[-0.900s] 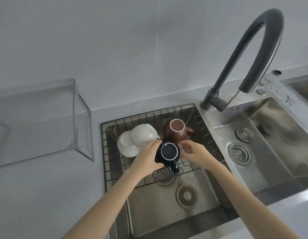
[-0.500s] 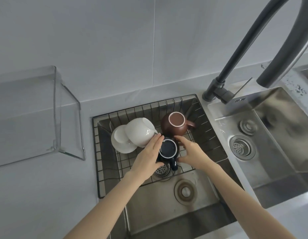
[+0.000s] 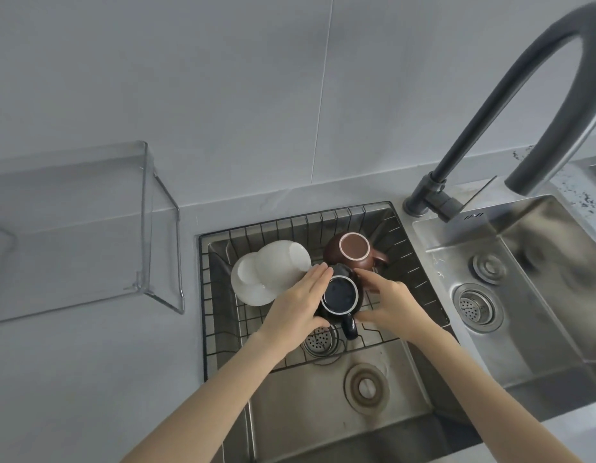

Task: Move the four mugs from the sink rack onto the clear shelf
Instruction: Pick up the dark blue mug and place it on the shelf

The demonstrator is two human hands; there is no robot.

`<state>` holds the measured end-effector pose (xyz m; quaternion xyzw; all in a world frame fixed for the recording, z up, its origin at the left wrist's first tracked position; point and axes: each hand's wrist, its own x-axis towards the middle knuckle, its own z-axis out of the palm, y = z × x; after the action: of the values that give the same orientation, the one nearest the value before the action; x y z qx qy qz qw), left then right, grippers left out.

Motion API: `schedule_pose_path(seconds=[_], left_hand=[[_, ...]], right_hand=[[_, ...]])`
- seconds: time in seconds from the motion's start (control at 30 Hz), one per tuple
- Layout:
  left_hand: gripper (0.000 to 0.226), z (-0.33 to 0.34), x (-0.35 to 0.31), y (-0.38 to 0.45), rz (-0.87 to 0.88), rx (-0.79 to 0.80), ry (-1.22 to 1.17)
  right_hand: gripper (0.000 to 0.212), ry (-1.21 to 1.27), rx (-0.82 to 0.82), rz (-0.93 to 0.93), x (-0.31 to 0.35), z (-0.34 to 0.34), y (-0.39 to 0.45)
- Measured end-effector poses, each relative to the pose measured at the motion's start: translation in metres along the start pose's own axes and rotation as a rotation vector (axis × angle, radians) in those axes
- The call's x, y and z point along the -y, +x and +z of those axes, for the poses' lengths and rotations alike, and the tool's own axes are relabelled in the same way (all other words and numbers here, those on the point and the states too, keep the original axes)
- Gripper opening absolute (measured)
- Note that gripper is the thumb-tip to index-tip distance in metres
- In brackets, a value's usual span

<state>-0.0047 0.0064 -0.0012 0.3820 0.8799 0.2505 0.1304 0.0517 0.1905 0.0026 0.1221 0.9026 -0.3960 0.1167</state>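
A black wire sink rack [image 3: 219,295] sits in the left basin. In it are two white mugs [image 3: 273,272] lying nested on their sides, a brown mug [image 3: 351,252] upside down, and a dark blue mug [image 3: 340,295] upside down with its handle toward me. My left hand [image 3: 296,305] presses against the blue mug's left side. On the opposite side, my right hand [image 3: 386,302] cups it. The clear shelf [image 3: 89,228] stands on the counter at the left, with nothing on it.
A tall dark curved faucet [image 3: 490,128] rises at the right, behind the rack. A second steel basin [image 3: 540,279] with drains lies to the right. Grey counter [image 3: 89,379] stretches between the rack and the shelf.
Both hands have closed in around the blue mug, and it has risen and tilted slightly off the rack. The camera has shifted a little.
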Motion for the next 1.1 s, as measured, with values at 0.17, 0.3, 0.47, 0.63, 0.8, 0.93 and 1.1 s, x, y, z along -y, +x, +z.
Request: schedule_pose_path(seconds=[0.17, 0.3, 0.47, 0.63, 0.8, 0.93, 1.1], left_hand=[[0.085, -0.031, -0.007, -0.005, 0.025, -0.134, 0.001], [0.092, -0.065, -0.005, -0.016, 0.029, -0.277, 0.045], [0.091, -0.143, 0.001, -0.058, -0.139, -0.354, -0.045], [0.087, -0.222, 0.024, -0.105, -0.241, -0.505, -0.070], [0.086, -0.284, 0.082, -0.155, -0.374, -0.641, -0.133], [0.077, -0.309, 0.120, -0.181, -0.429, -0.690, -0.183], [0.066, -0.333, 0.178, -0.196, -0.480, -0.658, -0.185]], right_hand=[[0.081, -0.023, -0.018, -0.068, 0.034, -0.024, -0.007], [0.081, -0.034, -0.033, -0.146, 0.076, -0.040, -0.006], [0.070, 0.064, 0.015, -0.310, 0.160, -0.040, 0.001], [0.061, 0.153, 0.096, -0.483, 0.248, -0.020, 0.020], [0.055, 0.298, 0.304, -0.551, 0.335, 0.028, 0.050], [0.057, 0.340, 0.421, -0.536, 0.378, 0.068, 0.076], [0.039, 0.437, 0.523, -0.489, 0.420, 0.118, 0.105]])
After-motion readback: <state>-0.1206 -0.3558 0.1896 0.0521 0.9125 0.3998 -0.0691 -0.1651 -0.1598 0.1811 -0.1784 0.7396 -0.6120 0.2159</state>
